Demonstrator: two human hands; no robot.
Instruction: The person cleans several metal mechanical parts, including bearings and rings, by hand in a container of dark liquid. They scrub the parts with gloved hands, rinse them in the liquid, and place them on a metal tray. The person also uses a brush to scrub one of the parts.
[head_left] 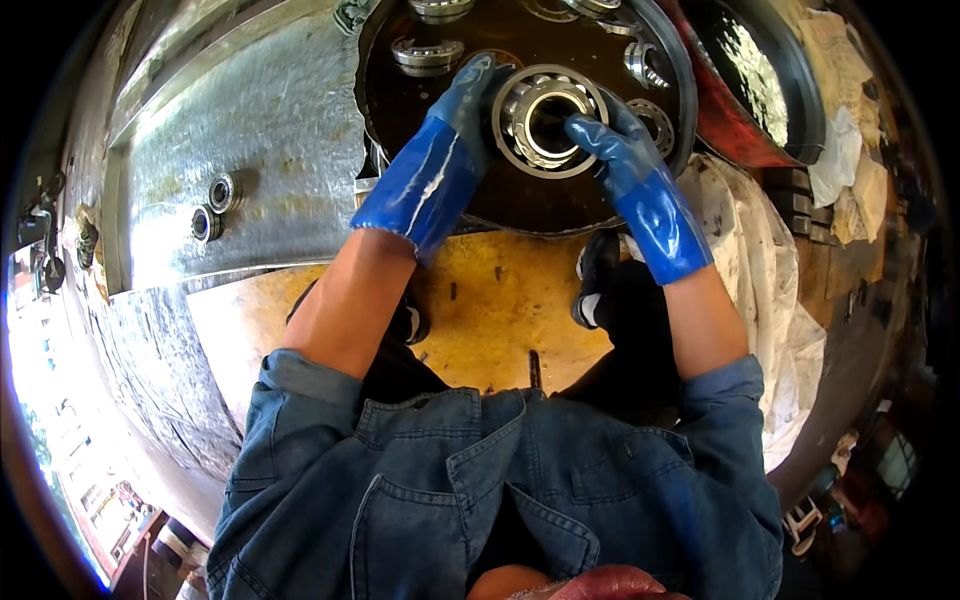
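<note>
A large steel roller bearing (516,105) is held above a round basin (684,70) of dark brown liquid. My left hand (468,95), in a blue rubber glove, grips its left edge, fingers mostly hidden behind the ring. On the right side, my right hand (622,150), gloved alike, has its thumb at the bore and its fingers around the outer ring. Rollers show between the inner and outer rings. Several other bearings sit in the basin, among them one at the left (428,57) and one at the right (645,65).
Left of the basin is a metal tray (165,150) with two small bearings (224,191) on it. A red-sided container (708,110) with dark liquid stands at the right. Stained pale cloth (735,215) lies below it. My feet are on a yellow floor (465,300).
</note>
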